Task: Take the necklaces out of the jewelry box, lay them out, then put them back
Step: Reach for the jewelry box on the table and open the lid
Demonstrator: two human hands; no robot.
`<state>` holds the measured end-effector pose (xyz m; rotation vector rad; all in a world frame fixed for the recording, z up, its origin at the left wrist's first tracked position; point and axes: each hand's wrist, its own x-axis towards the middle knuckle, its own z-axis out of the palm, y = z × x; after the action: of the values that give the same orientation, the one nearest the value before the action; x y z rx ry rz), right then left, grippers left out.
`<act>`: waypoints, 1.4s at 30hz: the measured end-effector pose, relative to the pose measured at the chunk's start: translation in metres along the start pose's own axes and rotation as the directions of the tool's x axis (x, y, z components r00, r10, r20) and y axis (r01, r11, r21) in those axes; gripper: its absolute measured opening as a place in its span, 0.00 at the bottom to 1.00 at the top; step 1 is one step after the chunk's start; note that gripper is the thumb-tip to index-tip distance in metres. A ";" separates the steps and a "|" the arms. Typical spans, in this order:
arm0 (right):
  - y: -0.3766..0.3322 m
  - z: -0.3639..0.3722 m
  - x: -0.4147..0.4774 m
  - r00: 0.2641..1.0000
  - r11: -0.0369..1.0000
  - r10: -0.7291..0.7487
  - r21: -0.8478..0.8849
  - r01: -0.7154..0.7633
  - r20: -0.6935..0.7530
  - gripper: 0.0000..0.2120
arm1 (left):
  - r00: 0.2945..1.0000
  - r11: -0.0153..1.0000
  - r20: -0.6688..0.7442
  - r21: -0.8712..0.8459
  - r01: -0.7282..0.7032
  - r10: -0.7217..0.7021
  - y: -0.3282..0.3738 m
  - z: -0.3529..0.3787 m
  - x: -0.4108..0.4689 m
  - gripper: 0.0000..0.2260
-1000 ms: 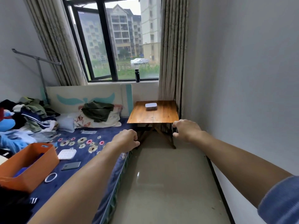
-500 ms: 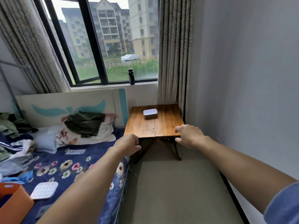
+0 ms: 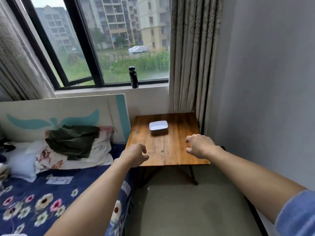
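A small white rounded-rectangular jewelry box [image 3: 158,127] with its lid shut sits on a square brown wooden folding table [image 3: 179,150], toward the table's 12 o'clock edge and a little left of its middle. No necklaces are in sight; the inside of the box is hidden.

Both bare arms reach forward over the table's near side. The left hand [image 3: 134,155] hovers at the table's 8 o'clock corner, fingers loosely curled and grasping nothing. The right hand [image 3: 199,145] hangs over the table's 4 o'clock area, fingers likewise half-curled and empty, a blue knitted sleeve [image 3: 296,212] pushed up the forearm. Both hands are well apart from the box, which lies between them and farther on, at about 12 o'clock.

At the table's 9 o'clock stands a bed with a navy floral bedsheet [image 3: 34,201], a floral pillow [image 3: 75,155] and a crumpled dark green garment [image 3: 73,140] lying on it. At 12 o'clock, beyond the table, a slim black bottle [image 3: 133,77] stands upright on the window sill, beside a patterned beige curtain [image 3: 189,57].
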<state>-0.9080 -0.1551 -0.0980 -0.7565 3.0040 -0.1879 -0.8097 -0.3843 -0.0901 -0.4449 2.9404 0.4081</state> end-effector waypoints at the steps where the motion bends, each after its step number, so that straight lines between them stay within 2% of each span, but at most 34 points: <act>1: 0.001 0.002 0.021 1.000 1.000 -0.003 0.000 0.003 0.005 0.17 | 1.000 1.000 0.003 -0.005 0.014 -0.014 -0.003 -0.002 0.017 0.15; 9: 0.006 0.039 0.176 0.997 1.000 -0.027 0.004 0.027 0.076 0.14 | 0.993 0.994 0.072 -0.049 0.100 -0.096 -0.042 0.001 0.156 0.15; 16: 0.012 0.080 0.308 0.986 0.998 0.044 0.037 -0.051 0.162 0.15 | 0.984 0.993 0.168 -0.095 0.075 -0.058 -0.078 0.019 0.300 0.15; 25: 0.036 0.118 0.423 0.954 0.981 0.147 0.083 -0.174 0.261 0.18 | 0.952 0.989 0.305 -0.140 0.043 0.002 -0.091 0.040 0.451 0.12; 35: 0.073 0.207 0.557 0.914 0.956 0.123 0.201 -0.214 0.387 0.16 | 0.925 0.958 0.361 -0.206 0.200 -0.116 -0.101 0.097 0.574 0.09; 42: 0.078 0.261 0.612 0.880 0.915 0.131 0.286 -0.285 0.457 0.17 | 0.907 0.924 0.365 -0.228 0.306 -0.210 -0.109 0.132 0.623 0.11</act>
<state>-1.4662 -0.4053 -0.3711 -0.3665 2.5060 -0.4599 -1.3533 -0.6152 -0.3529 -0.7158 2.4575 0.7840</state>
